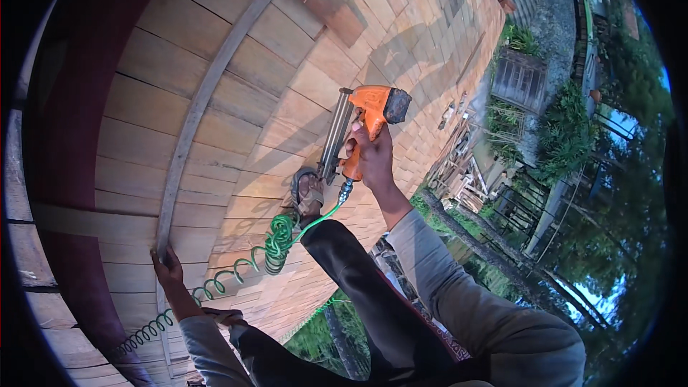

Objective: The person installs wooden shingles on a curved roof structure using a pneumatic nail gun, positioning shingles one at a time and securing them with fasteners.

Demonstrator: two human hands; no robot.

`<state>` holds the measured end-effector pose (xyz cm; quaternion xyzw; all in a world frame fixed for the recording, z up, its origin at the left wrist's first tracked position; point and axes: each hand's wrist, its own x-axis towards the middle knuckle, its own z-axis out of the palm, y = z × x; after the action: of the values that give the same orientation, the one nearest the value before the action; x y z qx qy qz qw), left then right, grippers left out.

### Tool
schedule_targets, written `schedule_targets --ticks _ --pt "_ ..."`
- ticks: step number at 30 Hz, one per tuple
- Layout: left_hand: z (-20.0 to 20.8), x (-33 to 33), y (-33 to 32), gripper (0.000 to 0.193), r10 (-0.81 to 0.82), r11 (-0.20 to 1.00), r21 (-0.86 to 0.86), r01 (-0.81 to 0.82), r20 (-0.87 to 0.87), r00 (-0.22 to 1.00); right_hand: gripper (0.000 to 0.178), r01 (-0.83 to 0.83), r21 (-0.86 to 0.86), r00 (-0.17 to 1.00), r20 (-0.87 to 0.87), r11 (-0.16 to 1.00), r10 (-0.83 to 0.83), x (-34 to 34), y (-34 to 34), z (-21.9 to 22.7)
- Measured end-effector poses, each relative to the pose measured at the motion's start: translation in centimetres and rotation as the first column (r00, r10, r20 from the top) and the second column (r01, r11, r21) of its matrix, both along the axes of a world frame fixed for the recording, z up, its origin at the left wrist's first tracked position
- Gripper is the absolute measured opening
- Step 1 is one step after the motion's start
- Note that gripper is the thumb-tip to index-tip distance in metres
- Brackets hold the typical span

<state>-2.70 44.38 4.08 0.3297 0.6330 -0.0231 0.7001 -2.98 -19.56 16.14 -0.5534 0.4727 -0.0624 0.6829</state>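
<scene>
My right hand (375,159) is wrapped round the grip of an orange nail gun (371,98), held up over the wooden shingles. The gun's silver magazine (335,132) points down toward my sandalled foot (309,192). From the base of its handle runs a green coiled air hose (278,245), bunched beside my leg and stretching to the lower left. At the lower left my left hand (169,271) grips a long thin wooden batten (192,118), which lies across the shingles and bends upward in the view.
Overlapping wooden shingles (301,111) cover the sloping surface under me. A loose brown board (319,0) lies at the batten's upper end. Along the left runs a dark red band (75,143). Beyond the right edge are scrap wood (469,175), plants and tree trunks (487,251) lower down.
</scene>
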Motion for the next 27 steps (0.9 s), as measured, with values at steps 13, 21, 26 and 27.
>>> schedule_targets --ticks 13,21,26,27 --pt "0.1 0.0 -1.4 0.036 0.058 0.998 -0.008 -0.058 -0.034 0.998 0.02 0.074 0.018 0.996 -0.042 0.997 -0.073 11.3 -14.0 -6.6" --pt "1.6 -1.7 1.2 0.047 0.125 0.992 0.03 -0.123 -0.081 0.989 0.013 0.079 0.134 0.983 -0.173 0.988 -0.056 12.3 -11.6 -9.9" --pt "1.5 -0.1 -0.2 0.046 0.074 0.986 -0.148 -0.072 0.007 0.997 0.018 0.074 0.227 0.996 -0.067 0.971 -0.06 10.2 -13.9 -10.5" --pt "0.8 0.6 -1.8 0.043 0.087 0.981 -0.174 -0.085 0.003 0.996 0.019 0.044 0.24 0.999 -0.038 0.97 -0.036 9.5 -16.1 -10.1"
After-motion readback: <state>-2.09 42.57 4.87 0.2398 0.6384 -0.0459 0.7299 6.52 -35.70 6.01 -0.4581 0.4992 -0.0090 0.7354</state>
